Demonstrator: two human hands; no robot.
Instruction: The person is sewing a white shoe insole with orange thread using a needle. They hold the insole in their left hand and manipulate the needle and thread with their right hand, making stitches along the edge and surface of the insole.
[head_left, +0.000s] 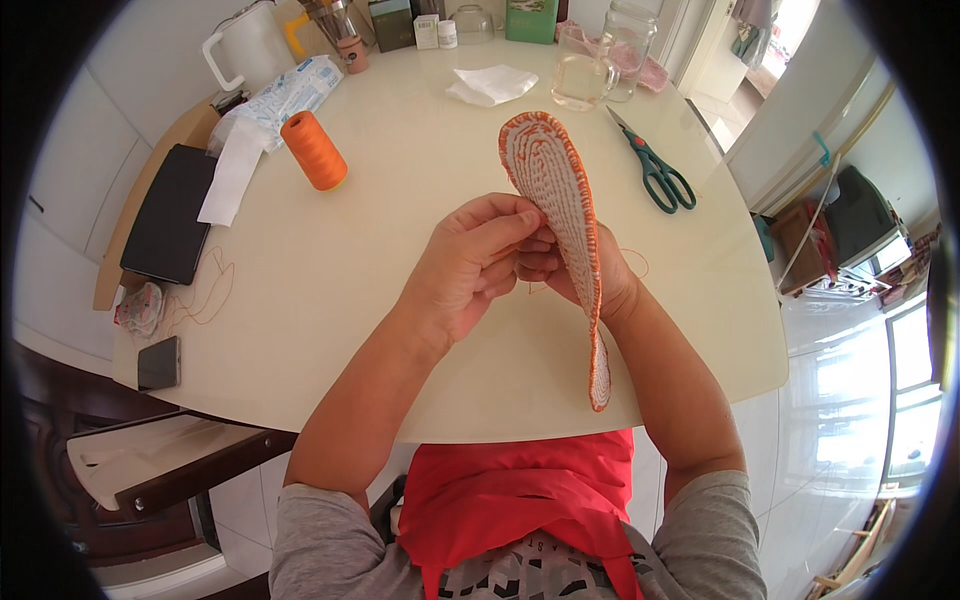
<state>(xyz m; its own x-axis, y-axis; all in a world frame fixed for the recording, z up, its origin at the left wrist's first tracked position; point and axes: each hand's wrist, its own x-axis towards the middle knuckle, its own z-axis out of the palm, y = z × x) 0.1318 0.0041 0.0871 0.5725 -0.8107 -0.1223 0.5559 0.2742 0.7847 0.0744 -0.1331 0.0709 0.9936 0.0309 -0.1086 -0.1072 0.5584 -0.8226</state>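
A stitched cloth insole (556, 187) with an orange thread border stands on edge between my hands, its broad end up and away from me. My left hand (487, 247) pinches its left side near the middle with thumb and index finger. Behind the insole, my right hand (611, 277) grips it, with fingertips showing on the left side; the palm is partly hidden. A thin loop of orange thread (637, 259) curves out past my right hand. Whether a needle is among the fingers cannot be seen.
On the pale table (360, 300) are an orange thread cone (315, 152), green-handled scissors (664, 174), a glass mug of liquid (581, 82), a glass jar (628, 45), a crumpled tissue (493, 84), a black case (166, 217), loose orange thread (214, 289) and a phone (159, 364).
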